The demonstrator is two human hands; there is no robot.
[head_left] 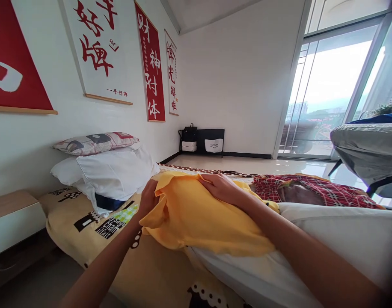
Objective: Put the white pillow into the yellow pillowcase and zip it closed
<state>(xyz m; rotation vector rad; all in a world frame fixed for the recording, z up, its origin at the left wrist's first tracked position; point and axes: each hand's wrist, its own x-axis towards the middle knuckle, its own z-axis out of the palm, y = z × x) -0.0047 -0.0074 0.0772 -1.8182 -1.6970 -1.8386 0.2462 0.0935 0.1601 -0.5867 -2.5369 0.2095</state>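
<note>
A plain yellow cloth cover, apparently a pillowcase [196, 218], lies over one end of a long white pillow or cushion [327, 218]. My left hand [147, 197] grips the cover's left edge; its fingertips are partly hidden behind the folds. On the upper edge, my right hand [222, 188] closes on the fabric, its fingers bent over the rim. The cloth bunches near my left hand and hangs loose along the front. How far the white pillow reaches inside cannot be seen.
Beneath is a bed with a patterned beige sheet [144, 273]. White pillows [119, 171] and a patterned pillow [99, 143] are stacked at left, near a bedside cabinet [16, 218]. Red plaid cloth [337, 192] lies behind the white pillow. A grey-covered piece of furniture [369, 149] stands right.
</note>
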